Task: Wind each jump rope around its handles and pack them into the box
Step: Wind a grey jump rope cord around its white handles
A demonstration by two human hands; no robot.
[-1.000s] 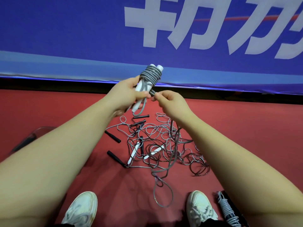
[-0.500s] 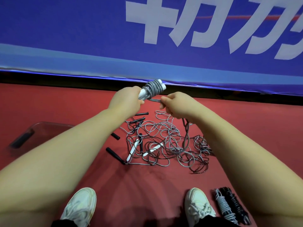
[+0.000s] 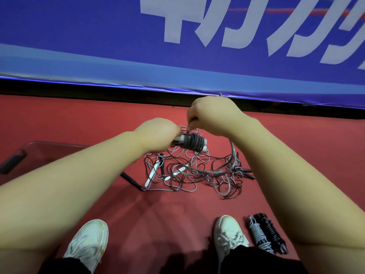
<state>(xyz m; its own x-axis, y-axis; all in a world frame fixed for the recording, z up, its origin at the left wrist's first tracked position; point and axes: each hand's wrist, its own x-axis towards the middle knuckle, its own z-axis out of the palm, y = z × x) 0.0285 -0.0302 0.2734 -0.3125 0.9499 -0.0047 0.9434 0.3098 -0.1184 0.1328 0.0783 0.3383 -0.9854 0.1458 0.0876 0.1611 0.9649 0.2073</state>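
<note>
The grey jump rope [image 3: 192,144], partly wound round its white handles [image 3: 180,138], hung above the tangled pile [image 3: 189,173] on the red floor [image 3: 158,210]. Our left hand [image 3: 158,133] gripped the handles; our right hand [image 3: 211,113] pinched the loose cord [image 3: 233,153] just above. The clear box [image 3: 39,153] sat far left.

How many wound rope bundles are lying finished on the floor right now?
2: a grey bundle and a black bundle, side by side just right of the right shoe. Others may be hidden behind the arms.
</note>
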